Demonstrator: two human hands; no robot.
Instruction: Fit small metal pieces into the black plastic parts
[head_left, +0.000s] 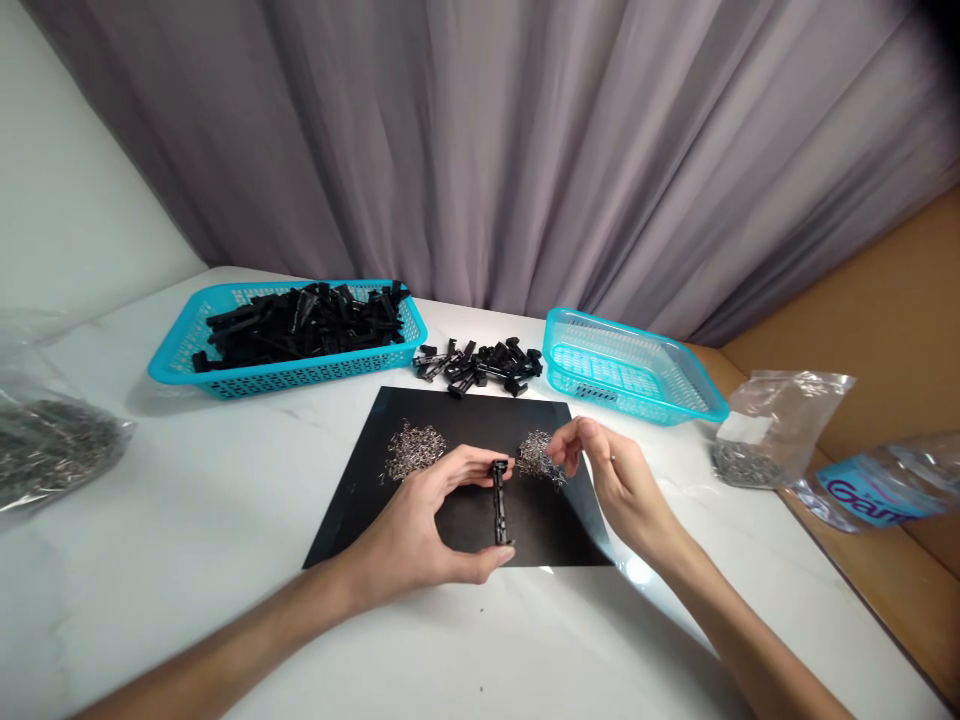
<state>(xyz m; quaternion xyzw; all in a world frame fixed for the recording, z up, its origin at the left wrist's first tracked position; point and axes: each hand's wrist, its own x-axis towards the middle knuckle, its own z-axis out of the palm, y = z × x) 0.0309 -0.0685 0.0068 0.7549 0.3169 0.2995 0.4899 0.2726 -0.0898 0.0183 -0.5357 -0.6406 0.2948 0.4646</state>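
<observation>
Between the thumb and fingers of my left hand [420,530] a narrow black plastic part [499,503] is gripped end to end, above a black mat [465,530]. My right hand [619,480] hovers at the mat's right side, beside a pile of small silvery metal pieces [536,455]. Its thumb and fingertips are drawn together; whether a small piece is between them is too fine to see. A second pile of small metal pieces [414,450] lies on the mat behind my left hand.
A blue basket [315,368] full of black parts stands back left. Loose black parts [487,362] lie between it and an empty blue basket [637,400]. Bags of metal pieces sit left [60,450] and right [750,462], with a plastic bottle [877,485] at far right.
</observation>
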